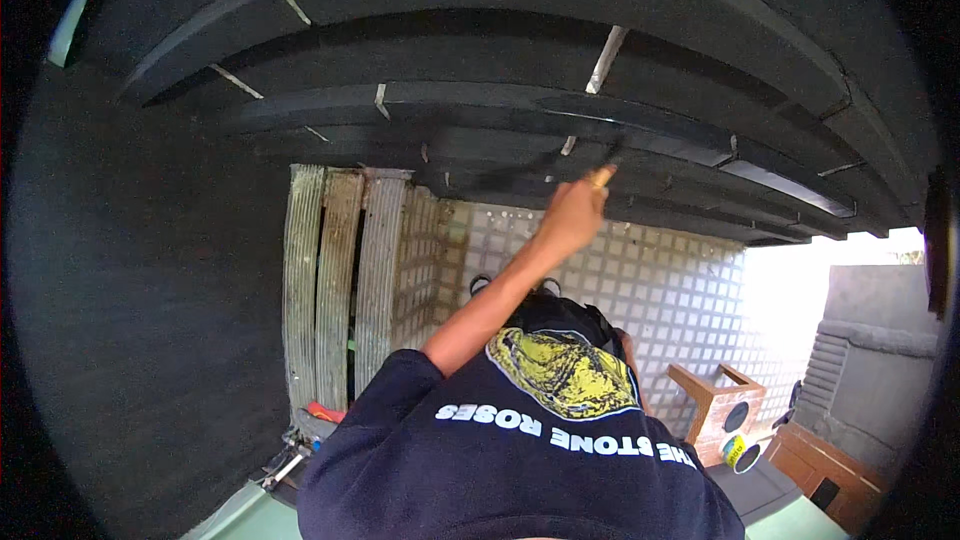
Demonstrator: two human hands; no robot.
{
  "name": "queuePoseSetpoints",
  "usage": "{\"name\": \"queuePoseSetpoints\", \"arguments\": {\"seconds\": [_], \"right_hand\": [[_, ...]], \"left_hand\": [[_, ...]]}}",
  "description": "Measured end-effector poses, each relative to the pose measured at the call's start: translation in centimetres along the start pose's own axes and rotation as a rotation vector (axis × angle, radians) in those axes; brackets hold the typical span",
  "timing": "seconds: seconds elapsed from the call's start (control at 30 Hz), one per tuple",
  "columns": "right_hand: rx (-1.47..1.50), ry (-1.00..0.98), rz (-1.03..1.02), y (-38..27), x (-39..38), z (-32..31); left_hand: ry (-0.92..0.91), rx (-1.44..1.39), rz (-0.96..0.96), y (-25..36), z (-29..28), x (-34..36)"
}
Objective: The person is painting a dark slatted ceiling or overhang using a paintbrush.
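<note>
My left hand (575,213) is raised on an outstretched arm, closed on the light wooden handle (601,177) of a brush. Its dark head is blurred against the black beams (470,100) above; whether it touches them is unclear. Pale short strips mark several beams, and a glossy dark streak (670,141) runs along one. Skin of my right arm (630,360) shows just beside my dark printed shirt, its hand and fingers mostly hidden behind my body.
Weathered grey and brown planks (335,290) stand at the left, beside a tiled floor (680,290). At lower right are a wooden stool (700,390), a yellow-labelled can (740,454), a brown panel (820,470) and a grey wall (870,370). A dark surface (150,340) fills the far left.
</note>
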State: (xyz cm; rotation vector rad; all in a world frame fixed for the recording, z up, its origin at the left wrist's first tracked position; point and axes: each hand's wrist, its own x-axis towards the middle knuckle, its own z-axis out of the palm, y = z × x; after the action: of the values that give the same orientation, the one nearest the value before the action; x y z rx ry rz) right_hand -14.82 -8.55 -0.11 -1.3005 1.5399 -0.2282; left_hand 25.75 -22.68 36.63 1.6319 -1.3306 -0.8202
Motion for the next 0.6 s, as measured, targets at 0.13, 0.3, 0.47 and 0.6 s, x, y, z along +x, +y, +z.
{"name": "queuePoseSetpoints", "arguments": {"seconds": [0.13, 0.3, 0.47, 0.6], "right_hand": [[-0.050, 0.057, 0.073, -0.1, 0.7, -0.8], [-0.116, 0.059, 0.063, 0.1, 0.7, -1.0], [-0.026, 0.002, 0.075, 0.7, -0.1, -0.6], [0.063, 0.059, 0.039, 2.7, -0.2, 0.2]], "left_hand": [[0.058, 0.061, -0.093, -0.1, -0.5, 0.6], [0.334, 0.289, -0.056, -5.8, -10.9, -1.4], [0.588, 0.302, -0.214, -6.2, -13.9, -4.3], [0.463, 0.258, -0.156, -3.6, -8.2, -1.0]]}}
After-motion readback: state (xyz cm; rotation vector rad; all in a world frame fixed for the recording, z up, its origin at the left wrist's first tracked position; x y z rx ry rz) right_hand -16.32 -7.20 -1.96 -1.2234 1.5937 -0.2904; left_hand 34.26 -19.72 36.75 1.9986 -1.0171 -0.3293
